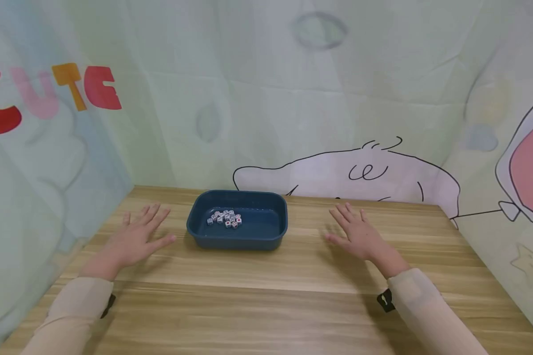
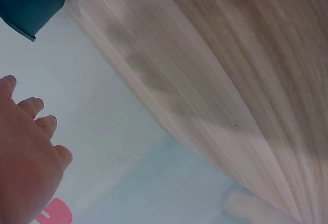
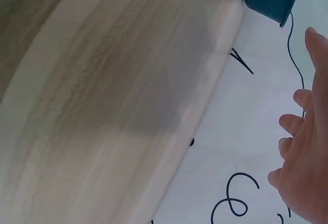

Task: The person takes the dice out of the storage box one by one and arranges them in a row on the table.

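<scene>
A dark blue rectangular tray [image 1: 235,243] sits toward the back of the wooden table, left of the middle in the head view. Inside it, several small white dice [image 1: 226,217] lie in a loose cluster on the left half. My left hand [image 1: 135,241] is held above the table to the left of the tray, fingers spread, touching nothing. On the other side, my right hand [image 1: 359,235] hovers with its fingers extended, well apart from the tray. Each wrist view shows a corner of the tray and one hand with nothing in it.
The wooden table [image 1: 257,315] ends at a printed cloth backdrop [image 1: 266,98] along the back, with further cloth walls at left and right. Black clips or straps [image 1: 386,300] show under the sleeves at the wrists.
</scene>
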`<state>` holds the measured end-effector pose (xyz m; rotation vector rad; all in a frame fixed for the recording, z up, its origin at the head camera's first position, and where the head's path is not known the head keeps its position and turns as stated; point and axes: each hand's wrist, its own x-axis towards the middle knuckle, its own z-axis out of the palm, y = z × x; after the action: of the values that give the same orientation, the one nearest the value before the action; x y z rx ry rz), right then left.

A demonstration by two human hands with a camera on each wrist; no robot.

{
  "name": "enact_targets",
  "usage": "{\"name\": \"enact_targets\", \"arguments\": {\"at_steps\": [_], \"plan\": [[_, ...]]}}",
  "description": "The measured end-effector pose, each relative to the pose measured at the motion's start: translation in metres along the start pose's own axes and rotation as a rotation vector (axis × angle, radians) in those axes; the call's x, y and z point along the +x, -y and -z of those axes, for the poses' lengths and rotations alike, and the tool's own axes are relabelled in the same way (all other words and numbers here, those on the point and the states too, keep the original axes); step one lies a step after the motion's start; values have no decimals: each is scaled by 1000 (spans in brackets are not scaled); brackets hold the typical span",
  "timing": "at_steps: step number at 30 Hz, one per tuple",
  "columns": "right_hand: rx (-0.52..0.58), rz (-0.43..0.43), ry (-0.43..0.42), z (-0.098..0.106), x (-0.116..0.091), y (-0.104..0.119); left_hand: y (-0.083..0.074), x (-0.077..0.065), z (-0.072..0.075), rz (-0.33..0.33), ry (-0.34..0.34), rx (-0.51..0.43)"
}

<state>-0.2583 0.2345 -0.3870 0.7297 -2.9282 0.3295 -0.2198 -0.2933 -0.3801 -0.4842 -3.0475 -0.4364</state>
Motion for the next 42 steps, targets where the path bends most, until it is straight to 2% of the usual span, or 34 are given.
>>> {"name": "enact_targets", "arguments": {"at_steps": [2,3,9,13,17,21,27,30,36,42], "plan": [[3,5,-10,1,2,2,-1,1,-1,-4,-13,-44],[10,8,-17,3,4,3,-1,1,-1,-4,-23,-95],[87,23,-88,15,27,26,-6,9,-2,69,-73,-473],[170,54,-107,18,50,51,-12,19,-7,93,-62,-589],[223,102,-97,15,74,77,-19,27,-14,85,-41,-632],[250,114,-66,9,91,96,-24,29,-21,80,-51,-652],[307,112,-33,-4,110,112,-25,26,-26,82,-47,-698],[349,111,-30,-12,120,117,-26,26,-26,97,-59,-751],[469,60,-3,-25,135,127,-30,30,-27,138,-55,-877],[589,-6,49,-33,146,140,-31,33,-30,178,-30,-870]]}}
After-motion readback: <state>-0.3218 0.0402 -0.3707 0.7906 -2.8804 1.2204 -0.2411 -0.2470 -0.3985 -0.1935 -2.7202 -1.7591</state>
